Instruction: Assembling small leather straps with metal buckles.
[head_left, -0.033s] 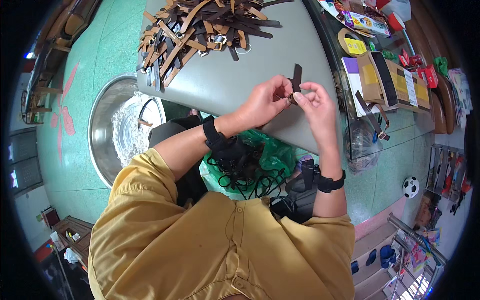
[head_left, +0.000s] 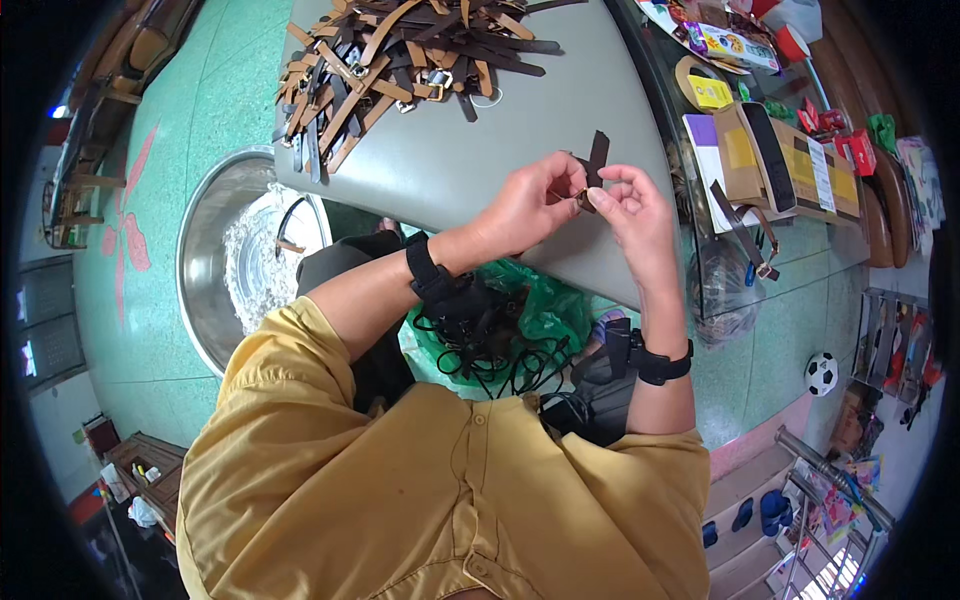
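My left hand (head_left: 528, 205) and my right hand (head_left: 632, 213) meet over the near edge of a grey table (head_left: 520, 130). Together they pinch a short dark brown leather strap (head_left: 595, 158) whose free end sticks up above my fingers. A small metal part sits between my fingertips, too small to make out. Farther back on the table lies a big pile of brown and black straps with buckles (head_left: 400, 60). Both wrists wear black bands with devices.
A green plastic bag (head_left: 545, 310) with black cords sits in my lap. A large steel basin (head_left: 225, 260) stands on the green floor at left. Right of the table a glass counter (head_left: 770, 150) carries boxes, a phone and packets. A small football (head_left: 821, 373) lies on the floor.
The strap's free end has tilted slightly to the right; my hands stay in the same place.
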